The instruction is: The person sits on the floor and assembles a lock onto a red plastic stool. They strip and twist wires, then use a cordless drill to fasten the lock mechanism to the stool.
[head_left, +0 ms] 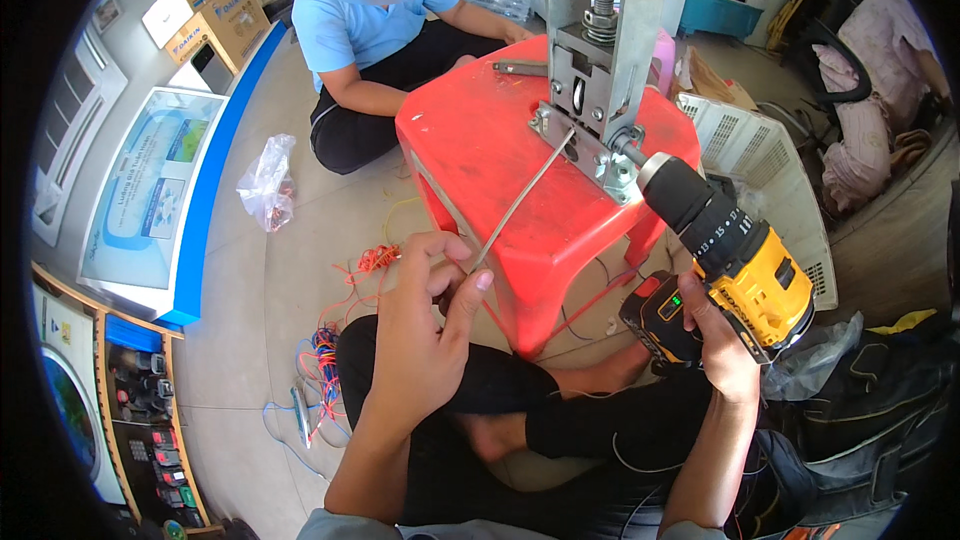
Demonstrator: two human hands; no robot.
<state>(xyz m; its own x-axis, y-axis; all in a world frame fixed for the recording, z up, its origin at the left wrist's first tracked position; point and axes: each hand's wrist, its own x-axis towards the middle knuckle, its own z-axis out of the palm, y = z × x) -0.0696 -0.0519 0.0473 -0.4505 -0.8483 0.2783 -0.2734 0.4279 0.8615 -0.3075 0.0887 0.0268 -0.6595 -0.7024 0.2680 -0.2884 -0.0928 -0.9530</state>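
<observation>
My left hand [425, 315] pinches the near end of a thin grey cable [522, 198]. The cable's far end runs into the lower plate of a metal wire-stripping machine [600, 70]. That machine stands upright on a red plastic stool [480, 150]. My right hand [722, 335] is wrapped round a yellow and black cordless drill [745, 260], tilted up to the left. Its chuck meets the shaft on the machine's right side. The battery, with a small green light, hangs at the drill's left. My trigger finger is partly hidden.
Across the stool another person [385, 40] sits on the floor in a blue shirt. Orange and blue wires [325, 350] lie tangled at the left, below a clear plastic bag [268, 183]. A white crate [765, 165] stands behind the drill. A black bag [870, 410] lies at the right.
</observation>
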